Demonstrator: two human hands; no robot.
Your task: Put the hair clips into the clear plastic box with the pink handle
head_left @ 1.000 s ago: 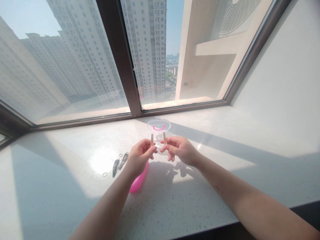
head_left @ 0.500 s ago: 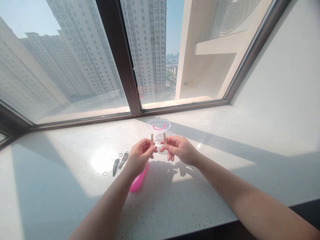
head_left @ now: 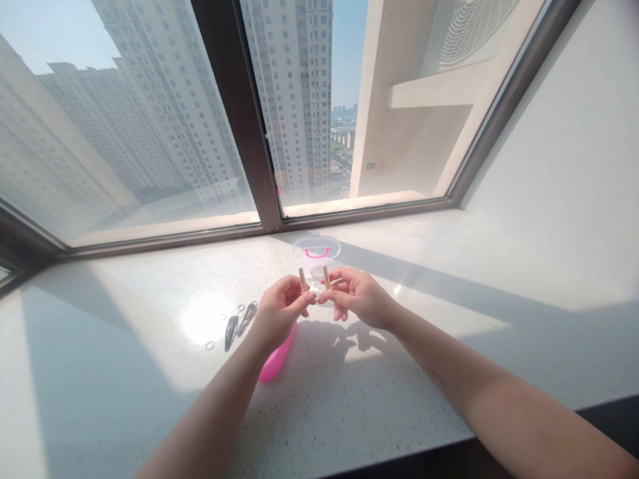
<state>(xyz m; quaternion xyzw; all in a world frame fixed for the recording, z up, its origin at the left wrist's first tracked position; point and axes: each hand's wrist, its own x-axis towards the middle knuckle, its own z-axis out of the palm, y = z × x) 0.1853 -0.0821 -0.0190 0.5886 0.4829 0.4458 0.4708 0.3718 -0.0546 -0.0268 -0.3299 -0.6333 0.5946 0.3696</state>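
My left hand (head_left: 284, 303) pinches a slim gold hair clip (head_left: 302, 279) between thumb and fingers, its tip pointing up and leaning a little left. A matching gold clip (head_left: 326, 277) stands upright in the pinch of my right hand (head_left: 362, 296). The two hands are side by side above the sill, thumbs close together. Behind them is an open clear plastic case (head_left: 317, 266) with a pink handle (head_left: 317, 253), partly hidden by my fingers. Under my left wrist lies a bright pink item (head_left: 277, 359), mostly covered by the hand and forearm.
Left of my left hand, black snap hair clips (head_left: 231, 332) and several small rings (head_left: 210, 346) lie on the speckled white windowsill (head_left: 349, 412). A dark-framed window (head_left: 269, 219) borders the back, a white wall (head_left: 569, 186) the right. The sill's front edge shows at lower right.
Both gold clips have tilted slightly to the left. My right hand has shifted a touch left and up; my left hand stays nearly in place.
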